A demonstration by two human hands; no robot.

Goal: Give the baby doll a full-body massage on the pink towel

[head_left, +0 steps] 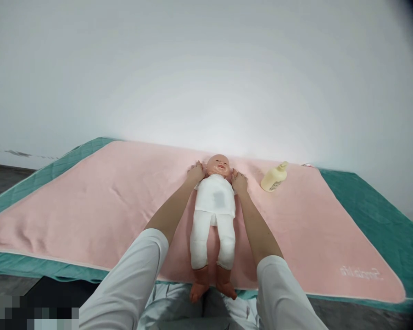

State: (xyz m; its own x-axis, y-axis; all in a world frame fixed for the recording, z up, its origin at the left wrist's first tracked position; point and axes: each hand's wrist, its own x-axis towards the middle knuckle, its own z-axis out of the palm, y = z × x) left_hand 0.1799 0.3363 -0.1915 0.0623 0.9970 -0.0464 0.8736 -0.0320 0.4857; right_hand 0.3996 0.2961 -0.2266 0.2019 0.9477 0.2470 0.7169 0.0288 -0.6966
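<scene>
A baby doll [214, 197] lies on its back on a pink mat [124, 183], head toward the wall and feet at the near edge. Its body and legs are wrapped in white cloth, with a grey patch on the belly; its brown feet are bare. My left hand [196, 172] is closed at the doll's arm on the left, beside its head. On the other side, my right hand [239, 182] is closed in the same way at the other arm. My fingers mostly hide the doll's arms and hands.
A pale yellow pump bottle [274, 178] lies tilted on the mat, right of my right hand. Under the mat is a green quilted cover [375, 206], showing at both sides and the front edge. A white wall [206, 82] stands behind.
</scene>
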